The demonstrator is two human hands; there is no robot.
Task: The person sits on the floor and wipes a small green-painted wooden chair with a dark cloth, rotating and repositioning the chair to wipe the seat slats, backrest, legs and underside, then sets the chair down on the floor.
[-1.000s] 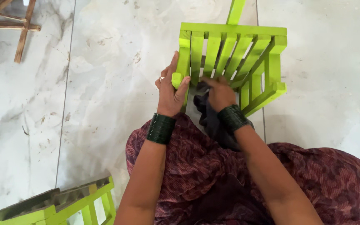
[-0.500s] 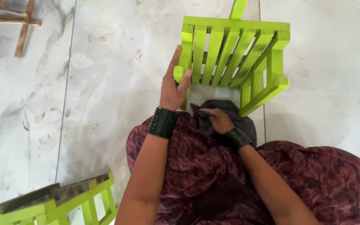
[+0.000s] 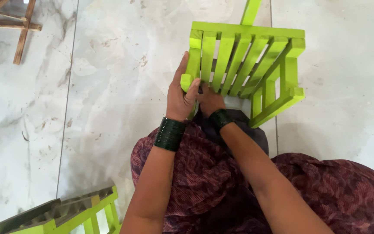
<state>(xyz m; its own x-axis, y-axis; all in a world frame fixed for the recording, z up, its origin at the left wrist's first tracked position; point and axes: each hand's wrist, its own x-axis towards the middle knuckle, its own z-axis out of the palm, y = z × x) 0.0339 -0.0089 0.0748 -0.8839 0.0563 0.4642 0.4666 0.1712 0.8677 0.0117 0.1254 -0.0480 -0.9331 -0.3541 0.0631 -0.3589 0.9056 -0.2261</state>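
Marble floor (image 3: 109, 65) is lying under us; two green stools (image 3: 243, 65) showing; our left hand (image 3: 180, 97) is gripping one, right hand (image 3: 208, 99) pressing it, grip unclear.

So the person had bare forearms, no sleeves showing at all. The left hand (image 3: 182, 99) and the right hand (image 3: 210, 99) were both bare too, no gloves or rings that I could make out. Each wrist had a thick stack of dark green bangles (image 3: 170, 134), shiny and ribbed, packed tight like one wide cuff. Over the lap was a maroon garment (image 3: 325, 190) with a darker swirly print, draped loose in folds.
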